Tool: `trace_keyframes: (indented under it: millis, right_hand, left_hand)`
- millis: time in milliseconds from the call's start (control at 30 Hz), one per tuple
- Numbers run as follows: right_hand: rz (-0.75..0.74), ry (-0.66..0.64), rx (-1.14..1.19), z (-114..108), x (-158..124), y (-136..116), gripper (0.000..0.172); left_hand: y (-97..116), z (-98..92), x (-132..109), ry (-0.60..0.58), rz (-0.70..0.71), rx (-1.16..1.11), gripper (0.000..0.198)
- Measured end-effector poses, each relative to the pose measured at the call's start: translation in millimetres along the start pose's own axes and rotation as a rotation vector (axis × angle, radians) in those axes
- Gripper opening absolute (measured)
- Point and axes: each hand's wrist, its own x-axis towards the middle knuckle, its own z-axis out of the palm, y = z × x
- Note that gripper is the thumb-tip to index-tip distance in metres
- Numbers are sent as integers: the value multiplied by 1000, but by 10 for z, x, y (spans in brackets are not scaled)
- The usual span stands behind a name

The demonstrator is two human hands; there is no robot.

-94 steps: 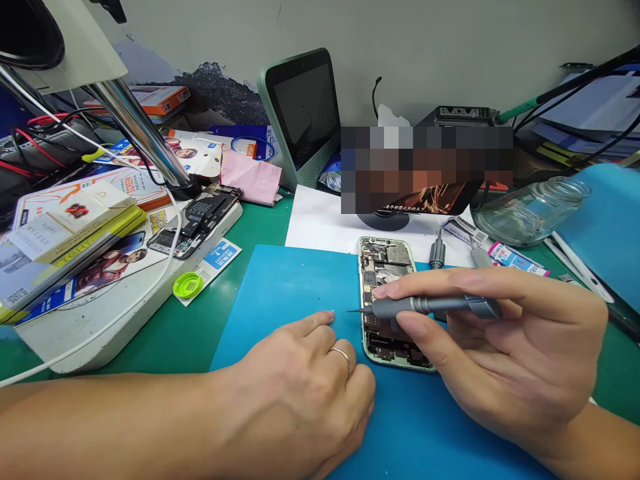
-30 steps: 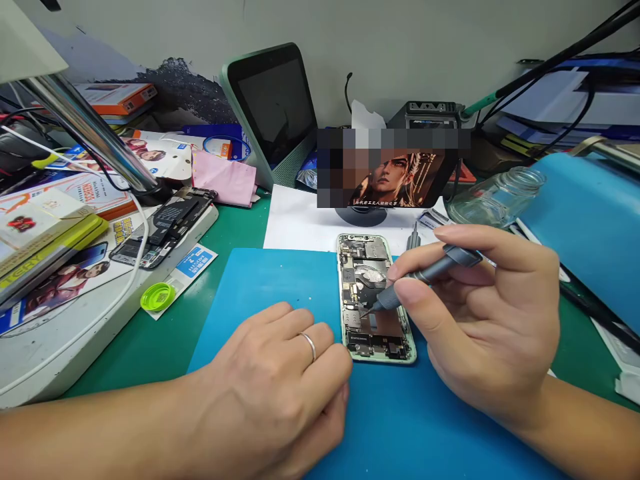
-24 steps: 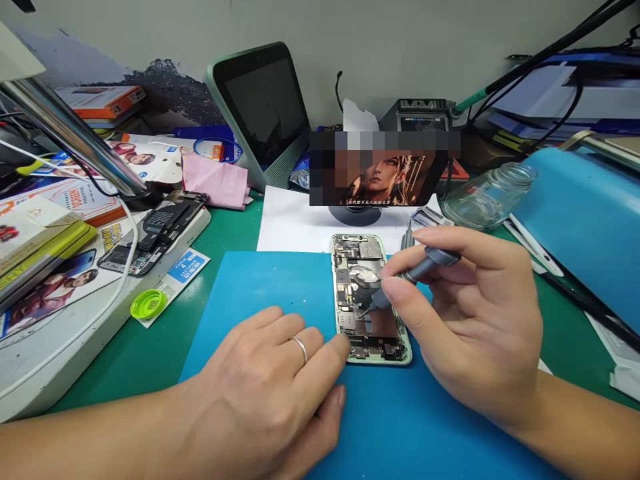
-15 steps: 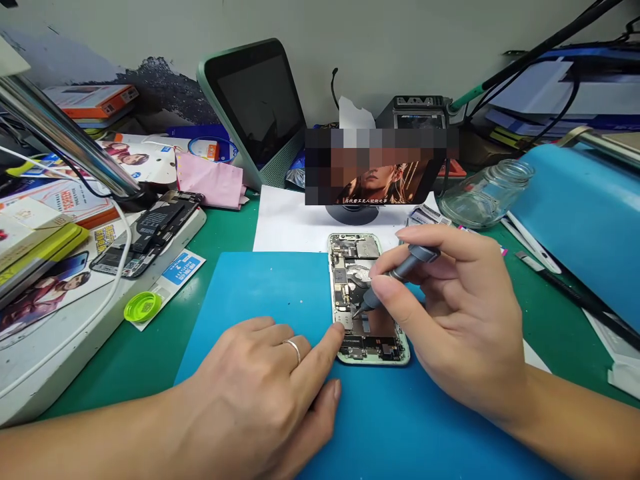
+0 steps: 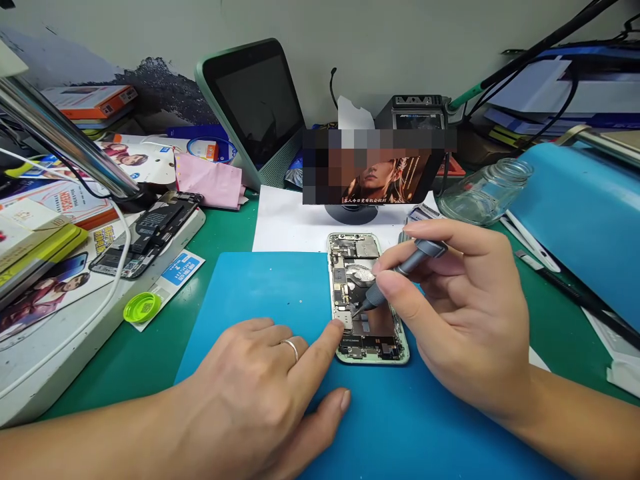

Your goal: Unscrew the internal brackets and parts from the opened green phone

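Note:
An opened phone (image 5: pixel 373 330) with a pale green frame lies on the blue mat (image 5: pixel 265 287), its circuit board and other inner parts exposed. Between thumb and fingers, my right hand (image 5: pixel 460 300) grips a grey precision screwdriver (image 5: pixel 400 273). The screwdriver slants down to the left, its tip at the left-middle of the phone's inside; what exactly the tip touches is too small to tell. My left hand (image 5: pixel 270 373), with a ring on one finger, holds nothing. Its index fingertip rests on the phone's lower left edge, and the thumb is spread apart over the mat.
At left, a second phone assembly (image 5: pixel 155 230) lies on a white box edge beside a lime-green cap (image 5: pixel 142 307). Behind stand a screen device (image 5: pixel 255 100) and a phone playing video (image 5: pixel 385 180). A glass jar (image 5: pixel 485 193) and a black tool (image 5: pixel 575 293) are at right.
My right hand has shifted slightly right, and the screwdriver has turned a little. My left thumb has moved outward to the right, away from the index finger. The phone stays in place.

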Motion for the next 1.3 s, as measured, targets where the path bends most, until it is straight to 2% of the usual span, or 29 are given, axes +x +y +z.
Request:
trace_keyframes:
  millis: [200,433,633,800,1133,1300]
  right_hand:
    - [-58,19,-21,-1,21,-19,35]
    - [-17,26,21,7,7,-15,38]
    - [-55,10,25,-11,-12,-13,36]
    - [-62,6,15,-16,0,-23,37]
    - [-114,17,-10,-20,-7,10,40]
    - [-89,17,3,-20,1,3,40]
  left_hand:
    - [-14,-65,47,79,-14,-64,30]
    - [-27,-58,14,7,-18,-37,35]
    - [-32,9,-9,60,-23,-14,34]
    - [-32,3,31,27,-13,24,31]
    - [-79,48,27,81,15,35,32]
    - [-73,45,43,56,8,21,33]
